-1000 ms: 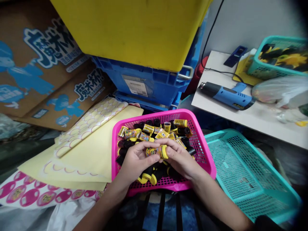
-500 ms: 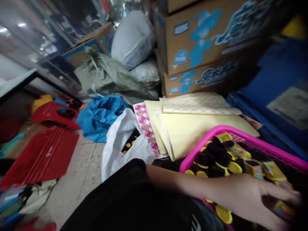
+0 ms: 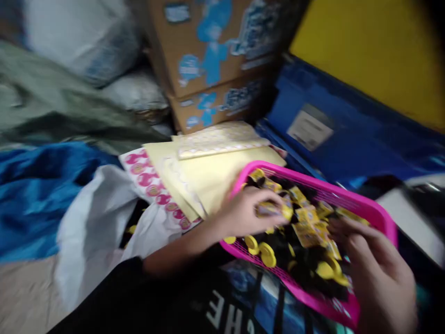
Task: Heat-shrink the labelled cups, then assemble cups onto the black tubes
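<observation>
While reaching into the pink basket (image 3: 301, 177) at lower right of the frame, seemed to pinch a labelled bottle (image 3: 268, 209), its long axis lost to blur, in the left hand (image 3: 248, 211), with the right hand (image 3: 377, 269) spread, farther off, beside other bottles (image 3: 306, 234).

Printed cardboard boxes (image 3: 208, 55), yellow sticker sheets (image 3: 212, 176), a blue plastic crate (image 3: 313, 130), and a crumpled blue plastic bag (image 3: 41, 190).

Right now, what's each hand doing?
Left hand: closed on a yellow-labelled bottle, slightly blurred.
Right hand: open, fingers over the pink basket, holding nothing visible.
</observation>
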The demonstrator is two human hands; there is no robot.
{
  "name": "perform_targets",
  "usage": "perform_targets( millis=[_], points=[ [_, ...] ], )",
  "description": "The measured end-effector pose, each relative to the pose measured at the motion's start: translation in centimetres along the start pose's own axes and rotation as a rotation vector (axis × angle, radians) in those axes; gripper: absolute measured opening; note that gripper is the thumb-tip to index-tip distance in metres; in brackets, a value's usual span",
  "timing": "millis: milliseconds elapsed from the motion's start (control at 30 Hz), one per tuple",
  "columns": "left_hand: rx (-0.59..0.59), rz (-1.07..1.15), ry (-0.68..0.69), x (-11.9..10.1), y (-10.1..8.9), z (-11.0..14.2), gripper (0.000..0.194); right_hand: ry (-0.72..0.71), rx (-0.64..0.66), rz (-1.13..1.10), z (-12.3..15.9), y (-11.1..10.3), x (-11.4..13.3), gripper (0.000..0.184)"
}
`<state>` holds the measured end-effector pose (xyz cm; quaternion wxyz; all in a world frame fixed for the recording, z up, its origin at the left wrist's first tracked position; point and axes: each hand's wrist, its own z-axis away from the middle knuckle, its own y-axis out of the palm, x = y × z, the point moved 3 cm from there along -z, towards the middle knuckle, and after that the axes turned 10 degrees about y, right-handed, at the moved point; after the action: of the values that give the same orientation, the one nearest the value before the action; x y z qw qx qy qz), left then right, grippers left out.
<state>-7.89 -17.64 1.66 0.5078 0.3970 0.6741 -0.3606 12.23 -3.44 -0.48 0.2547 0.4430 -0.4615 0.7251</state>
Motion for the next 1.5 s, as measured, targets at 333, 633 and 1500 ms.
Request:
perform_targets(
  millis=[333,633,1500],
  points=[
    [0.026,-0.904,0.341,2.6,-0.5,-1.6,0.026,-0.144,-0.079,0.853,-1.8,0.3,-0.9,0.027],
    [0.158,-0.703,0.387,1.1,3.5,-3.7,0.016,-0.250,-0.082,0.873,-0.9,-1.0,-3.0,0.034],
    [0.151,0.070,-0.355,2.0,8.6,-4.6,0.031,-0.684,-0.275,0.319,1.7,-3.7,-1.1,0.013]
  ],
)
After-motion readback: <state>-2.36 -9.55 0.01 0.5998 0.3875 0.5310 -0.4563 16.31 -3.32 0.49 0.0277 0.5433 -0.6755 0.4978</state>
